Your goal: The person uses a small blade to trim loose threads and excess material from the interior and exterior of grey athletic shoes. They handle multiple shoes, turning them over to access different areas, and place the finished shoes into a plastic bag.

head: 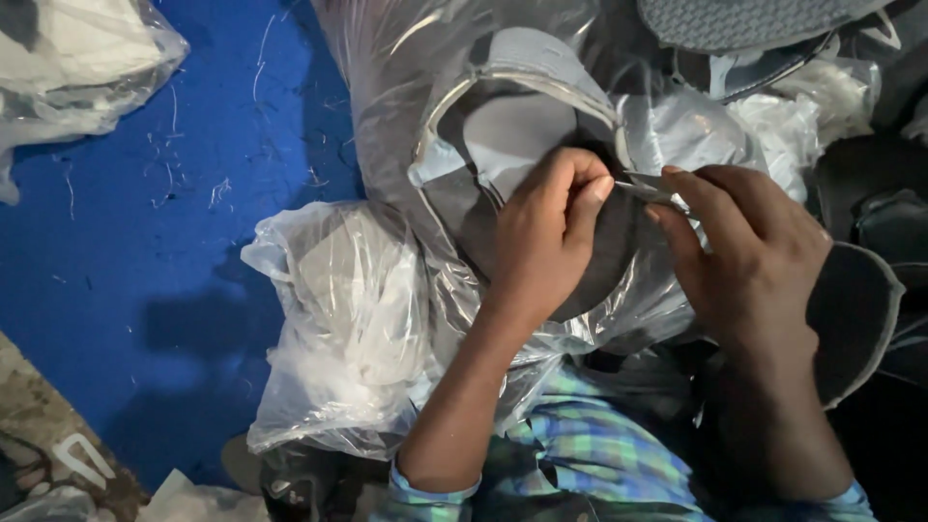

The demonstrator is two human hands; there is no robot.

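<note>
Grey shoe upper point(522, 135) under left hand point(546, 242) fingers; right hand point(749, 261) pinches small metal tool point(646, 189).

Hidden and cut-off parts around the hands

The small metal tool point(646, 188) showed only a sliver between the left hand point(546, 237) and right hand point(749, 256), so its kind could not be told. The left hand covered the middle of the dark shoe upper point(483, 208), and creased clear plastic point(406, 116) blurred its edges. The grey sole point(744, 19) was cut off by the top edge, the bag of white pieces point(68, 58) by the left edge. The contents of the nearer bag point(338, 329) stayed indistinct.
</note>
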